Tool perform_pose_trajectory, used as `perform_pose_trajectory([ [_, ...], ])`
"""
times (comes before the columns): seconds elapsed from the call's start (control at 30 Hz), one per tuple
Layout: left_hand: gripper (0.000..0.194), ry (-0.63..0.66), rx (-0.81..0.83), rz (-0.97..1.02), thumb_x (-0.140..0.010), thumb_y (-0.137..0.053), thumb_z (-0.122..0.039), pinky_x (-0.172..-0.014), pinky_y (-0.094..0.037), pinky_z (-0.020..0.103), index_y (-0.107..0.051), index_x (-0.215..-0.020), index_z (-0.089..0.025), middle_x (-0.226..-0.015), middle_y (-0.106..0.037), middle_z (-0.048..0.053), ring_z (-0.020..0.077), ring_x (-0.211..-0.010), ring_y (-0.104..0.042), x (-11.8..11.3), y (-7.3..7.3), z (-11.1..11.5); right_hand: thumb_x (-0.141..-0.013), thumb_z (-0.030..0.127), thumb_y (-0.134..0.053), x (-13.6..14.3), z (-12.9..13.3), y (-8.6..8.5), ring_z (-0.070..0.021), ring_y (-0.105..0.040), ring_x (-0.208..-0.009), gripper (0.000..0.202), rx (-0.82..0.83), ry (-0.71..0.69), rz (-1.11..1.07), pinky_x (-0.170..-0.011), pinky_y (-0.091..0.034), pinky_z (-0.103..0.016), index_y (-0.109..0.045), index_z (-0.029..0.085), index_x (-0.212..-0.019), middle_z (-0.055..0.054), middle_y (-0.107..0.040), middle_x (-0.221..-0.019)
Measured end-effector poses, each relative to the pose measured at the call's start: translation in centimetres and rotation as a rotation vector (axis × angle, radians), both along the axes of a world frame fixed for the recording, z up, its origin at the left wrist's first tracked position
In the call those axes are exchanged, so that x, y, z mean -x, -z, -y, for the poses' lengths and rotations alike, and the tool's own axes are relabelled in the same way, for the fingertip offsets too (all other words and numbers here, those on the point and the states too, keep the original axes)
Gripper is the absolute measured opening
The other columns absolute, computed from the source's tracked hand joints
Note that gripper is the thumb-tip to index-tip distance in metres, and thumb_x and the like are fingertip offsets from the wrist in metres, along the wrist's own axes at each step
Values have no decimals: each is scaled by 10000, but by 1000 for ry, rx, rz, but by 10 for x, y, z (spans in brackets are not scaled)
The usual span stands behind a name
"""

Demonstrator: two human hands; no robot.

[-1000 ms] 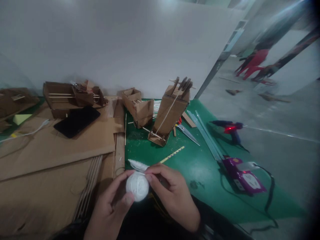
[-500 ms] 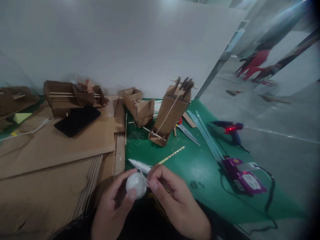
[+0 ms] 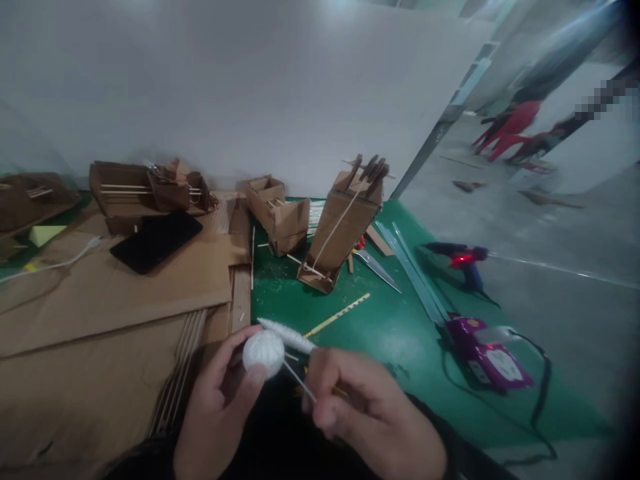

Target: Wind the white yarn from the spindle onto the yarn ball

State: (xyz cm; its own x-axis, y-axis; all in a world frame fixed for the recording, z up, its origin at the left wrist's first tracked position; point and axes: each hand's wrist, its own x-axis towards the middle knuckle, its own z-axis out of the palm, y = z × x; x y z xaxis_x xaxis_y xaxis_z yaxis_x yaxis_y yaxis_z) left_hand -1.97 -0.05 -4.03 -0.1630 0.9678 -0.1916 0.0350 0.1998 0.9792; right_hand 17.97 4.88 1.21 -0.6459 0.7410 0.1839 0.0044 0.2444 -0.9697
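Far L: cardboard sheet (image 3: 115, 293) w/ black flat device (image 3: 161, 240) partly on it. Next, left hand (image 3: 220, 407): thumb on near face of white string ball (image 3: 263, 353), fingers curled round its far side, pinching it; ball's low in view, btwn the hands. White-wrapped pointed piece (image 3: 285, 333) runs just behind ball toward right hand (image 3: 375, 413); can't tell if gripped. Thin strand (image 3: 299, 380) goes straight from ball to R thumb & forefinger, pinched tog.; other R fingers curled, tips hidden. Step in hand looks like drawing string off ball; next move prob. calls for steady L hold, gentle R pull, no slack. Further R: scissors (image 3: 379, 268), then glue gun (image 3: 463, 257), red light on.
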Motion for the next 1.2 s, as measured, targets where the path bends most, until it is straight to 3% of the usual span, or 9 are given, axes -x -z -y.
perform_pose_trajectory([
  [0.17, 462, -110, -44, 267, -870, -616, -462, -924, -523, 283, -610, -1262, -217, -1311, -655, 100, 269, -1173, -617, -8, -4, 2, -950, 293, -508, 10, 11, 15, -91, -440, -540, 204, -14, -87, 312, -522, -311, -213, -579, 191, -787, 41, -510, -620],
  [0.33, 462, -31, -53, 482, -845, -663, -430, -950, -504, 273, -635, -1256, -223, -1282, -681, 97, 272, -1169, -623, -17, -5, 11, -911, 207, -512, 13, -2, 28, -106, -417, -578, 128, 18, -56, 389, -554, -353, -208, -598, 169, -824, 34, -496, -649],
  [0.47, 480, 40, -6, 522, -823, -688, -447, -945, -499, 247, -637, -1258, -250, -1277, -691, 76, 268, -1208, -604, -18, -8, 16, -906, 215, -528, 4, -21, 25, -106, -436, -606, 140, 63, -19, 415, -575, -388, -202, -608, 140, -819, 15, -547, -685],
  [0.67, 474, 165, 96, 322, -823, -677, -472, -920, -523, 280, -632, -1238, -246, -1273, -691, 89, 288, -1184, -622, -19, -13, 17, -889, 215, -560, 0, -41, 1, -83, -397, -554, 171, 36, 27, 512, -481, -314, -171, -593, 142, -739, 46, -490, -603],
  [0.83, 451, 157, 89, 100, -826, -667, -444, -967, -481, 324, -611, -1236, -265, -1277, -671, 79, 272, -1145, -634, -24, -6, 14, -883, 207, -572, 9, -43, -9, -85, -434, -554, 171, -6, 60, 565, -476, -315, -174, -633, 138, -739, 34, -534, -604],
  [1.03, 460, 204, -11, -188, -890, -578, -400, -1092, -343, 472, -507, -1337, -320, -1419, -530, 70, 297, -1316, -468, -24, 1, 7, -921, 229, -518, 12, -24, -17, -103, -471, -562, 184, -78, 131, 569, -508, -337, -207, -601, 169, -769, 25, -571, -638],
  [1.2, 365, 201, -79, -237, -900, -561, -418, -1033, -401, 437, -568, -1245, -299, -1277, -594, 72, 286, -1204, -544, -20, -3, -1, -930, 223, -489, 13, 4, -17, -110, -477, -549, 190, -102, 172, 504, -507, -347, -220, -571, 187, -762, 16, -588, -655],
])
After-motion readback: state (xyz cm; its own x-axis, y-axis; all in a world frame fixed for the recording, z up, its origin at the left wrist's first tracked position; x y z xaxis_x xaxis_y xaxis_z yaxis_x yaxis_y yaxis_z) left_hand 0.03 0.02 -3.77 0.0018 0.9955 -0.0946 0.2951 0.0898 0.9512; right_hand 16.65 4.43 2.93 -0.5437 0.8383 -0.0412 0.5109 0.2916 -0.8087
